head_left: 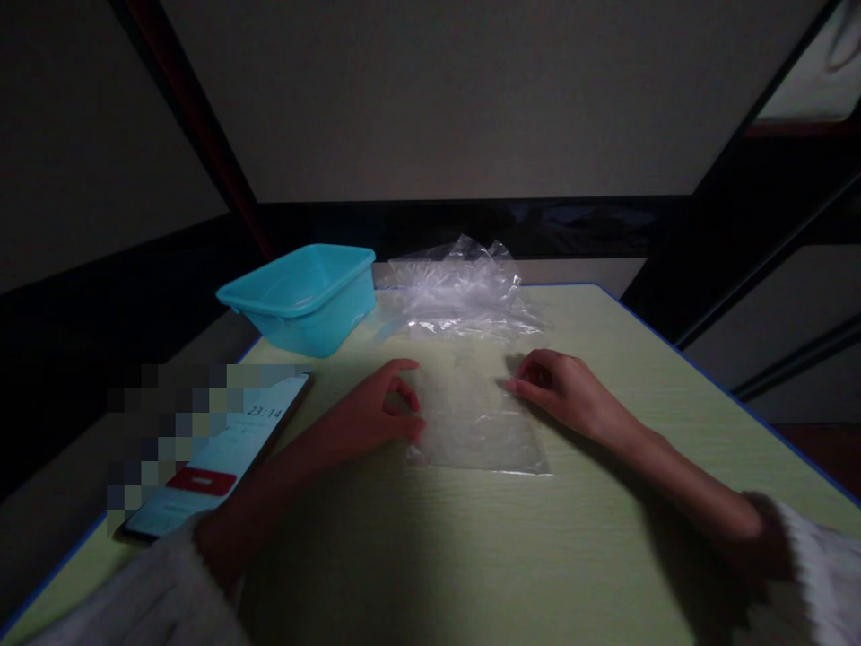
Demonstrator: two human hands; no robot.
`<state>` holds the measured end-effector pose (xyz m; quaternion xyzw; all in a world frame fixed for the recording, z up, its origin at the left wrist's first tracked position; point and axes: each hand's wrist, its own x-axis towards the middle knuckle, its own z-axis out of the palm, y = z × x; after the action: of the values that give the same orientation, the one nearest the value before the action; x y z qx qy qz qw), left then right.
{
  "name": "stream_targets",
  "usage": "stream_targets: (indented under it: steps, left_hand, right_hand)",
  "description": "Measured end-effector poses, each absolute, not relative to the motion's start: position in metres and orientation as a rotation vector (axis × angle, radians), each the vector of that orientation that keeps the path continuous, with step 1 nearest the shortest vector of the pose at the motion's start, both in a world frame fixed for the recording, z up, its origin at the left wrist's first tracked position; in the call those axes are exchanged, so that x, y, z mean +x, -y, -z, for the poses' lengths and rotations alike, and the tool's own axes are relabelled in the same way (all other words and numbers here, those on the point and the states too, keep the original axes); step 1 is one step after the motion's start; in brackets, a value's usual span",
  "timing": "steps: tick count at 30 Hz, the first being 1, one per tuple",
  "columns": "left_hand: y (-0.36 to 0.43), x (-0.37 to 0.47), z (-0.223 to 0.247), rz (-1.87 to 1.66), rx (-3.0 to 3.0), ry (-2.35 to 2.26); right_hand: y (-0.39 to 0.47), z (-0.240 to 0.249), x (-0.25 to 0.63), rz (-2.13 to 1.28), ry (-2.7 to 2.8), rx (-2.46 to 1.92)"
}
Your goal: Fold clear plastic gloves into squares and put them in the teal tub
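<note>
A flat, clear plastic bag [477, 417] lies on the table between my hands. At its left edge is my left hand [383, 404], thumb and fingers spread apart, with the thumb tip at the bag's edge. I cannot tell whether that thumb presses on the film. My right hand [565, 390] rests by the bag's upper right side, fingers loosely curled and a gap between thumb and forefinger. Nothing shows in its grasp. Just behind the flat bag sits a crumpled heap of clear plastic bags [464, 292].
A turquoise plastic basket [313, 309] stands at the table's back left. Near my left forearm lies a phone [229, 449] with a lit screen, partly pixelated. The pale table [511, 556] has a blue edge, and a wall [437, 108] rises behind it.
</note>
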<state>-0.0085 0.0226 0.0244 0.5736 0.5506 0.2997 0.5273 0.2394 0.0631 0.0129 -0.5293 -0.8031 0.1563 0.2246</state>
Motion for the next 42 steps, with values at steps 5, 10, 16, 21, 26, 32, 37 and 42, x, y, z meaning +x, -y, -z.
stream_targets:
  steps: [5, 10, 16, 21, 26, 32, 37, 42]
  left_hand:
    - [-0.026, -0.003, -0.019, -0.856, 1.365, -1.359]
    - [-0.026, 0.003, -0.019, -0.920, 1.355, -1.339]
    - [-0.026, 0.005, -0.015, -0.926, 1.401, -1.261]
    - [-0.027, 0.006, -0.013, -0.939, 1.401, -1.318]
    - [-0.028, 0.010, -0.011, -0.966, 1.444, -1.378]
    - [-0.029, 0.011, -0.008, -1.006, 1.452, -1.386]
    - [-0.028, 0.011, -0.007, -1.019, 1.440, -1.381]
    - [-0.027, 0.011, -0.005, -1.044, 1.437, -1.375]
  right_hand:
    - [-0.067, -0.010, 0.234, -0.552, 2.205, -1.521]
    - [-0.064, -0.014, 0.232, -0.594, 2.213, -1.454]
    - [-0.066, -0.016, 0.234, -0.559, 2.158, -1.392]
    - [-0.069, -0.013, 0.235, -0.517, 2.127, -1.404]
    - [-0.071, -0.011, 0.234, -0.450, 2.103, -1.408]
    - [-0.072, -0.010, 0.232, -0.601, 1.947, -1.336]
    - [-0.066, -0.019, 0.239, -0.884, 1.702, -1.351]
    - [-0.051, -0.025, 0.254, -1.047, 1.712, -1.419]
